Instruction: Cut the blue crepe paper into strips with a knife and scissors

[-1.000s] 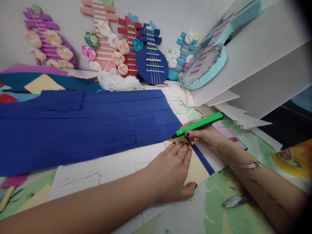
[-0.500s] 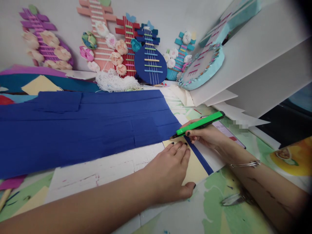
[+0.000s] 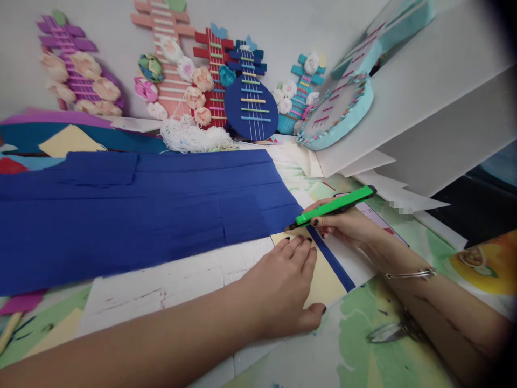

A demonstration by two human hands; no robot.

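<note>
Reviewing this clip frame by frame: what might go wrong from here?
First, the tip of the green cutter in the right hand is very close to the fingertips of the left hand, so a slip might nick them. Second, the yellow sheet lies under the flat left hand; it could shift if that pressure eases. Third, the tip also sits near the edge of the blue sheet and might snag it.
</note>
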